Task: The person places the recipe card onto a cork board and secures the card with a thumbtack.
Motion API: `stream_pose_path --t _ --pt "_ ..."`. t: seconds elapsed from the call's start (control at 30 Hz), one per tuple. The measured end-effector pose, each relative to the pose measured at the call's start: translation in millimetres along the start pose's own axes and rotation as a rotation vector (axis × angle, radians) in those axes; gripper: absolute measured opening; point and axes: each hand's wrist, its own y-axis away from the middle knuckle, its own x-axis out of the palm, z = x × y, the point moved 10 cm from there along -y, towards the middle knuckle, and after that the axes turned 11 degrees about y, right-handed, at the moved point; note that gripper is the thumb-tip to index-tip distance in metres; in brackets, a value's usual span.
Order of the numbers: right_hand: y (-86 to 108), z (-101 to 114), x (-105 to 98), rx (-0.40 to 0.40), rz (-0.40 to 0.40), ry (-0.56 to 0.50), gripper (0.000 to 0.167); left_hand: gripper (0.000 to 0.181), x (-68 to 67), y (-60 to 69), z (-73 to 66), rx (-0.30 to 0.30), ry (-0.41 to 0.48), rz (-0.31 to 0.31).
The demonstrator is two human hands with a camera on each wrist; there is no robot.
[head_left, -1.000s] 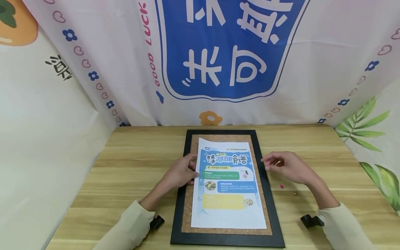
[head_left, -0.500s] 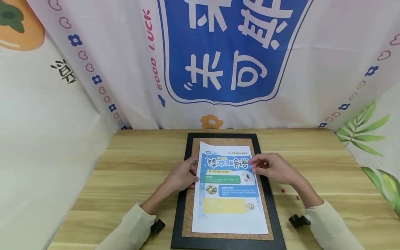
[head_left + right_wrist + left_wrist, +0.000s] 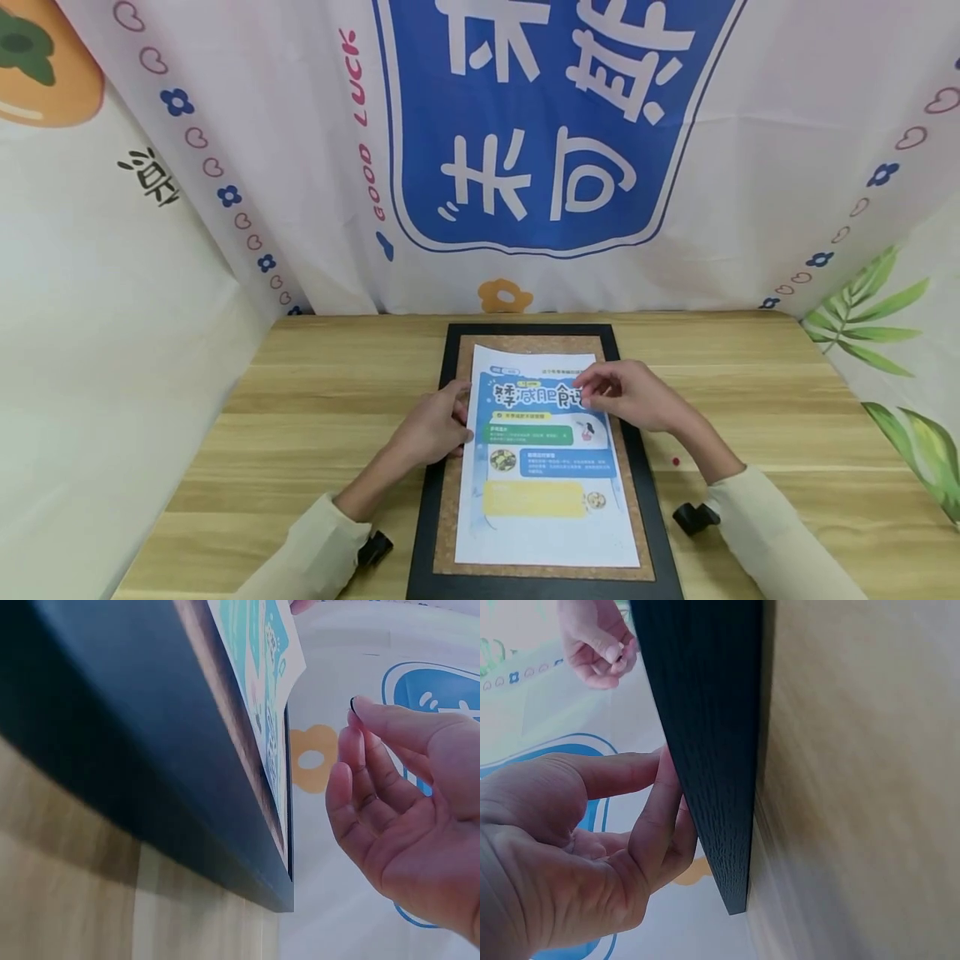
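Note:
A printed paper sheet [image 3: 551, 533] lies over a cork board [image 3: 450, 517] with a black frame [image 3: 424, 533]. My left hand [image 3: 431, 427] holds the sheet by its left edge, thumb towards the paper; the frame hides its fingertips in the left wrist view. My right hand [image 3: 630, 396] hovers over the sheet's upper right part, just above the printed title. Its thumb and forefinger pinch a small dark pin [image 3: 353, 705], of which only a sliver shows. In the right wrist view, the sheet's top corner [image 3: 295, 671] stands up from the cork.
A small pink tack [image 3: 676, 461] lies on the wooden table [image 3: 322, 417], right of the frame. Behind the table hangs a printed cloth [image 3: 315, 208] with a large blue badge. A black wrist camera [image 3: 696, 517] sits at the right sleeve; another camera [image 3: 374, 548] is at the left.
My right hand has moved left, from beyond the frame's right side to over the sheet's upper right part. The left hand has stayed at the sheet's left edge.

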Motion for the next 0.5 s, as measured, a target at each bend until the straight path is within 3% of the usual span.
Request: stream_pose_path --t 0.5 --pt "-29.6 9 14 -0.003 0.011 -0.026 0.019 0.077 0.0 -1.7 4.4 0.012 0.011 0.011"
